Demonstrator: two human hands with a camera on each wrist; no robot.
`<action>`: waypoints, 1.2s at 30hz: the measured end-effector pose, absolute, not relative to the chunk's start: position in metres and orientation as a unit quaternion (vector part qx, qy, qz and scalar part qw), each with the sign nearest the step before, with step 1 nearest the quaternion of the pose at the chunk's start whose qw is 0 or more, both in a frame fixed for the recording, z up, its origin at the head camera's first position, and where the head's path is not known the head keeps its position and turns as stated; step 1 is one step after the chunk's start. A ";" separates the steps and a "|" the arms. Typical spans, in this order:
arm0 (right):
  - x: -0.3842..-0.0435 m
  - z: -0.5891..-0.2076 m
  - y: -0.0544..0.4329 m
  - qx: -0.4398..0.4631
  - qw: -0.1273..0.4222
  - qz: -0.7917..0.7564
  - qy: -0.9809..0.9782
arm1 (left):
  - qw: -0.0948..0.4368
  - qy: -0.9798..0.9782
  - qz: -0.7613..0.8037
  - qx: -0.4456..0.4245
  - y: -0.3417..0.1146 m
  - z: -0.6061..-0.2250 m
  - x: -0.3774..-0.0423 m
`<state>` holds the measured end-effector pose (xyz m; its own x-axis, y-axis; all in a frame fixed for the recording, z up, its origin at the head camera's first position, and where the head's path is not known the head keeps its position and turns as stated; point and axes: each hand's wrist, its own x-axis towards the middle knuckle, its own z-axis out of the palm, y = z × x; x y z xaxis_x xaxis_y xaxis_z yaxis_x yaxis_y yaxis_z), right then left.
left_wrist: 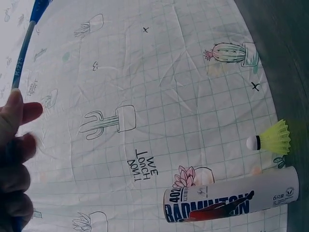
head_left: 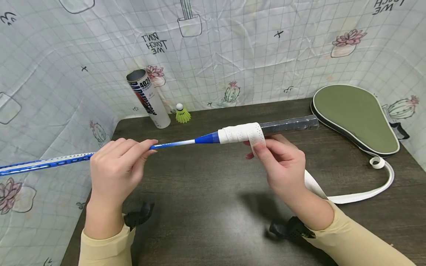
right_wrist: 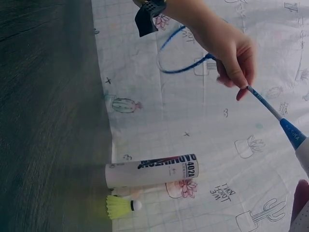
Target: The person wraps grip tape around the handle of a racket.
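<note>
A blue badminton racket (head_left: 207,138) is held across the front of the head view, its frame to the left and its handle to the right. My left hand (head_left: 116,166) grips the shaft beside the frame. White perforated grip tape (head_left: 237,133) is wound over the near half of the handle; the end half (head_left: 289,125) shows dark under clear plastic film. With thumb and fingers, my right hand (head_left: 284,160) pinches the tape just below the latest turn. From there the loose tape (head_left: 352,199) trails behind the wrist onto the table, ending in a small curl.
At the back left stands a white shuttlecock tube (head_left: 151,101), with a yellow shuttlecock (head_left: 183,114) beside it. An olive paddle-shaped case (head_left: 352,116) lies at the right on the dark table (head_left: 199,221). Patterned cloth (head_left: 213,55) hangs round the back and sides.
</note>
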<state>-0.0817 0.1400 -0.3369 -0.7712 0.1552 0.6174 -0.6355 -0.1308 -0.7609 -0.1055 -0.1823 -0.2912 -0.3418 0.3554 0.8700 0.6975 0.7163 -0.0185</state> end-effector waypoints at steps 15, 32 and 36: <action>-0.078 -0.338 0.142 0.171 0.299 0.719 -0.603 | 0.493 -0.766 -0.197 -0.362 -0.182 -0.289 -0.107; -0.077 -0.340 0.144 0.153 0.315 0.749 -0.562 | 0.465 -0.777 -0.227 -0.358 -0.181 -0.288 -0.099; -0.078 -0.336 0.143 0.149 0.297 0.779 -0.532 | 0.483 -0.767 -0.242 -0.348 -0.181 -0.289 -0.096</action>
